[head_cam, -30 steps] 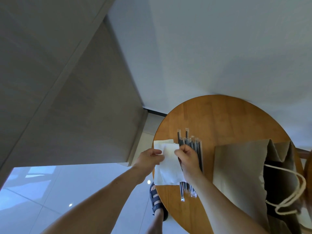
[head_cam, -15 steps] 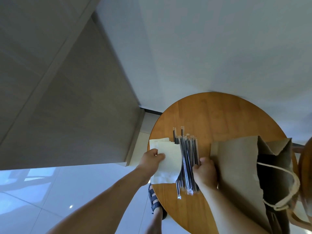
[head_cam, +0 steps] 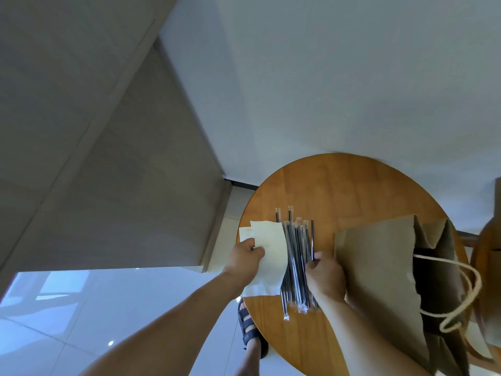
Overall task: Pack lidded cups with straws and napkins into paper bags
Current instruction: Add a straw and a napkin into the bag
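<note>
A round wooden table holds a heap of black straws in clear wrappers. My left hand pinches a white napkin, lifted and curled above the napkin stack at the table's left edge. My right hand rests on the right side of the straw heap, fingers pinched around one wrapped straw. A brown paper bag with white rope handles stands to the right, its mouth open. No lidded cup shows.
The table stands against a white wall, with a grey panel to the left. Glossy white floor tiles lie below the table's left edge. My sandalled foot shows under the table. A second wooden piece stands at the far right.
My right hand left the napkin and moved right onto the straws, then closed on one. My left hand lifted the napkin, which now curls over the straws' edge.
</note>
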A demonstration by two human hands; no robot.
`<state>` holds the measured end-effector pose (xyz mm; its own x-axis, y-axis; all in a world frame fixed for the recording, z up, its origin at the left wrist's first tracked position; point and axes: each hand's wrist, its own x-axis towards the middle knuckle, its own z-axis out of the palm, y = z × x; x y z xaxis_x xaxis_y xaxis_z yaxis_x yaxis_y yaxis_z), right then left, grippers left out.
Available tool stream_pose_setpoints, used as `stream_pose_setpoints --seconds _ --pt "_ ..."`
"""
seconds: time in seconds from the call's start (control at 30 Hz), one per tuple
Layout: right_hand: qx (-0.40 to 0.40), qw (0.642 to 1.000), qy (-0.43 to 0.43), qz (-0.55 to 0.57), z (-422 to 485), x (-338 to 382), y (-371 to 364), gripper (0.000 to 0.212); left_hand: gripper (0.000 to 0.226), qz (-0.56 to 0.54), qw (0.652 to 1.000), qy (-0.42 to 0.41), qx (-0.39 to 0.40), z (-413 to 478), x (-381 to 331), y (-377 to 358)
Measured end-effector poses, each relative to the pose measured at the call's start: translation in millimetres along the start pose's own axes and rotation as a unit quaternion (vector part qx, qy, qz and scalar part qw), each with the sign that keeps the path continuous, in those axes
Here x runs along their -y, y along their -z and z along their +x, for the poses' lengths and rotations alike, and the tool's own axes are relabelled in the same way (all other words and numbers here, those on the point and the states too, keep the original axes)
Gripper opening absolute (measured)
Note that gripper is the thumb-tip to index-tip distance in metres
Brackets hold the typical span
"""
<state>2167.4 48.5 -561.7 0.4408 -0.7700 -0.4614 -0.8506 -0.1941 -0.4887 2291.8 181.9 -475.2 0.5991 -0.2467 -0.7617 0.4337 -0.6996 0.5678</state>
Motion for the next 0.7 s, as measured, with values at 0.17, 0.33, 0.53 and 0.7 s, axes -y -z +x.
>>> stream_pose_setpoints --seconds 0.17,0.33,0.53,0.7 --pt "0.012 0.983 0.109 0.145 -18.6 52.0 35.7 0.009 0.019 -0.038 0.999 -0.036 -0.008 -17.4 -28.8 10.7" --pt "0.103 0.951 0.15 0.25 -31.0 98.8 77.5 0.003 0.025 -0.12 0.988 -0.099 0.017 -44.1 -75.6 23.6" --pt "0.091 0.952 0.17 0.235 -42.5 130.9 122.4 0.009 0.015 -0.156 0.973 -0.167 0.024 -76.9 -114.9 25.4" --pt "0.057 0.954 0.192 0.223 -55.6 137.6 154.2 0.013 0.006 -0.144 0.964 -0.223 -0.019 -99.5 -132.3 20.7"
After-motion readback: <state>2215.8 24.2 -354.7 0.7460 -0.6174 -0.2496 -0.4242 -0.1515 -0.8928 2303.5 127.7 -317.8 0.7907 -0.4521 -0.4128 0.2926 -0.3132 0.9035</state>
